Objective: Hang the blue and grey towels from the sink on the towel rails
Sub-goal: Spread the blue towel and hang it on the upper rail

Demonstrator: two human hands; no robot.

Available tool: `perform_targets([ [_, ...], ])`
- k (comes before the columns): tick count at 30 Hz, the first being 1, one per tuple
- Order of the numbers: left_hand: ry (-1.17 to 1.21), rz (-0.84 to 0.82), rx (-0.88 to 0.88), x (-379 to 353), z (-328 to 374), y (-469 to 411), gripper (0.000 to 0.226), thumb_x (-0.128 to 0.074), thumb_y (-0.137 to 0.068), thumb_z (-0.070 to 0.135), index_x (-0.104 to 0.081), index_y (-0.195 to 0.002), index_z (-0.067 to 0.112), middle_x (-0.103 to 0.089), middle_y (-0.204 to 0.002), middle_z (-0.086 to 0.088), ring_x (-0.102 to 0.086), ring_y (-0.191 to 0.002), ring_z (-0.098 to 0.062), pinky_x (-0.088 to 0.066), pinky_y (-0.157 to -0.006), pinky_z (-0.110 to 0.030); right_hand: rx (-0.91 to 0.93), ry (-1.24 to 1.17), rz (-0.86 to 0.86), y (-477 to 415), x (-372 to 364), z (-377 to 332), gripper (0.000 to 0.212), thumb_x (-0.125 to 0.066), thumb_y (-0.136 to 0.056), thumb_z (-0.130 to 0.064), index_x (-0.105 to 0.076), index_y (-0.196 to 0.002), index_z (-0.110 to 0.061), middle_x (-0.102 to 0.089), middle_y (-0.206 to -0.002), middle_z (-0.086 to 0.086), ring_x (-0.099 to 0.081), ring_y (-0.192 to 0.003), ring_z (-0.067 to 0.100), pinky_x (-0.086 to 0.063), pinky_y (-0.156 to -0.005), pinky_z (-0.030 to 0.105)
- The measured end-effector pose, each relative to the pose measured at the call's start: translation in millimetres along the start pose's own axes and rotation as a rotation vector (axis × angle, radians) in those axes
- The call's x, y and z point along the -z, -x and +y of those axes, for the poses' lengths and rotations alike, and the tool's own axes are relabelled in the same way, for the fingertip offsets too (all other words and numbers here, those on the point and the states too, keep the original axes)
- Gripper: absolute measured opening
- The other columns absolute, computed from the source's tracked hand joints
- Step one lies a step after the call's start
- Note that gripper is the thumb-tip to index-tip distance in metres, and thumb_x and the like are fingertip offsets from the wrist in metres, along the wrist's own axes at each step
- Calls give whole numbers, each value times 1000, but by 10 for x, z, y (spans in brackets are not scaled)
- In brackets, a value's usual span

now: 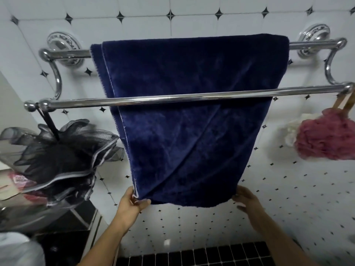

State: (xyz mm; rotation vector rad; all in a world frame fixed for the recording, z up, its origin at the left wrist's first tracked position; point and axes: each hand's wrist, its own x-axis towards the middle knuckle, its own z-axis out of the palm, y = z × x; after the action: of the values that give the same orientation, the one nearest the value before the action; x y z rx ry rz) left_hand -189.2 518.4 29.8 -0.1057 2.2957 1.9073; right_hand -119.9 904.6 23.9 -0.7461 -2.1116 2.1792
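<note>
As we face the wall (pixel 211 22): 1 towel (pixel 192 121) draped over back rail (pixel 65 53), hanging behind front rail (pixel 288 91).
Left hand (pixel 130 204): pinches lower left corner.
Right hand (pixel 247 200): at lower right corner; blurred, we cannot tell its grip.

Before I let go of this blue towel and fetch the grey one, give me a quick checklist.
1. Blue towel draped over back rail: ok.
2. Towel hanging smooth: not ok, diagonal creases.
3. Front rail free for grey towel: ok.
4. Left hand pinching lower corner: ok.
5. Right hand gripping other corner: cannot tell, blurred.
6. Grey towel's whereabouts: cannot tell, out of view.
</note>
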Motion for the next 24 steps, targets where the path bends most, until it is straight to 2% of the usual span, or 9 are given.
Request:
perform_targets([
  [2,-14,-50,-52,13,196,21,55,-85,-69,3,-60,-111,28,-74,-98,18,-70,-88,-4,-56,-65,-17,146,42,-88,16,47,-341,36,-70,-82,-7,-65,-112,-25,-74,-109,-6,-68,-100,16,-48,-87,38],
  [4,-37,-70,-86,-17,355,42,54,-89,-66,10,-61,-108,30,-73,-97,27,-68,-90,1,-55,-66,-15,253,37,-141,11,64,-654,41,-73,-80,-7,-65,-116,-25,-74,-111,-10,-70,-99,9,-49,-85,33],
  [7,73,-47,-131,-46,522,79,43,-87,-68,16,-67,-106,24,-76,-97,17,-72,-88,-4,-56,-67,-14,336,55,-176,-12,60,-979,41,-75,-83,-13,-66,-120,-26,-73,-114,-12,-69,-101,7,-53,-82,27],
  [11,224,-25,-150,-24,666,149,5,-72,-82,24,-76,-83,25,-77,-78,7,-73,-72,-8,-56,-63,-18,372,111,-83,-55,109,-967,18,-76,-81,-22,-78,-97,-31,-78,-100,-6,-73,-90,12,-55,-79,32],
  [15,203,27,-71,-48,614,187,25,-65,-91,23,-71,-67,19,-71,-67,3,-68,-64,-9,-54,-59,-18,336,100,-41,-59,162,-762,18,-74,-83,-17,-79,-93,-31,-78,-99,-3,-73,-89,15,-56,-77,30],
  [17,208,44,-48,-91,538,212,30,-68,-85,29,-57,-63,11,-62,-62,-2,-61,-59,-13,-51,-54,-20,301,120,-37,-64,168,-656,15,-74,-84,-16,-79,-92,-28,-78,-98,-2,-73,-90,18,-56,-78,35],
  [19,184,41,-30,-124,479,236,30,-67,-87,24,-57,-69,1,-65,-66,-7,-63,-62,-19,-53,-56,-22,271,155,-39,-62,168,-588,13,-74,-85,-18,-78,-92,-28,-78,-96,-5,-73,-90,19,-57,-77,35],
  [21,180,-14,-26,-138,505,268,10,-60,-94,5,-70,-92,2,-78,-87,-9,-73,-79,-24,-57,-66,-23,269,230,-62,-26,161,-626,15,-73,-86,-21,-74,-98,-29,-77,-95,-14,-72,-92,13,-57,-74,26],
  [24,167,-56,-71,-89,784,327,34,-60,-89,-10,-63,-115,11,-77,-105,1,-72,-98,-16,-57,-73,-20,294,404,-73,141,167,-924,24,-76,-83,-29,-66,-104,-28,-72,-94,-22,-68,-88,1,-50,-67,15],
])
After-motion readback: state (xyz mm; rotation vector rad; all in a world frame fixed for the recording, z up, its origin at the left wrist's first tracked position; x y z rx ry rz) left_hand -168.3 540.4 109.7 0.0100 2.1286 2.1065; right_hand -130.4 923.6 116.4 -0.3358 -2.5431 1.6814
